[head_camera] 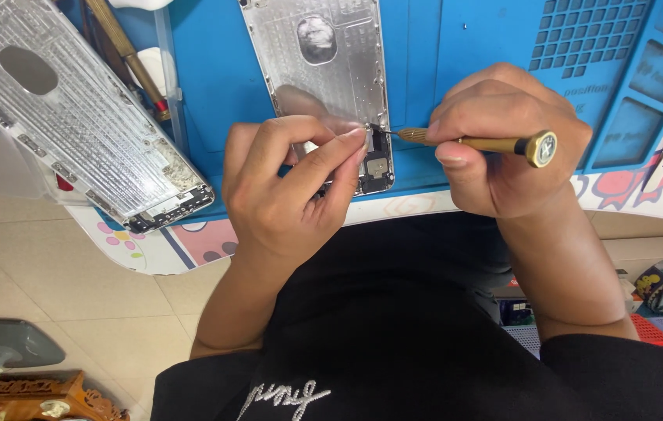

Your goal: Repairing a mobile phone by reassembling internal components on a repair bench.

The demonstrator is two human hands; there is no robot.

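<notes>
The right hand (503,140) has its grip closed around a brass-coloured screwdriver (476,143), fingers wrapped over the handle with the thumb pressed beneath, the thin tip aimed left toward the other hand. The left hand (285,183) has its grip pinched on the lower end of a bare metal phone housing (324,78), index finger and thumb bent over the edge, steadying it right where the driver tip meets the dark connector part at the bottom.

As for progress, the housing looks already stripped: no screen or board shows in it, only the plain inner shell with its round cutout. What seems left is the small dark assembly at the bottom end, which the tip is working on; whether a screw is half out cannot be told.

Beyond the grip, the housing lies on a blue repair mat (487,47) on the worktop, with moulded trays up and to the right of the driver hand. Far left of the holding hand lies a second phone housing (74,117), also emptied, and a wooden-handled tool (125,54) beside it.
</notes>
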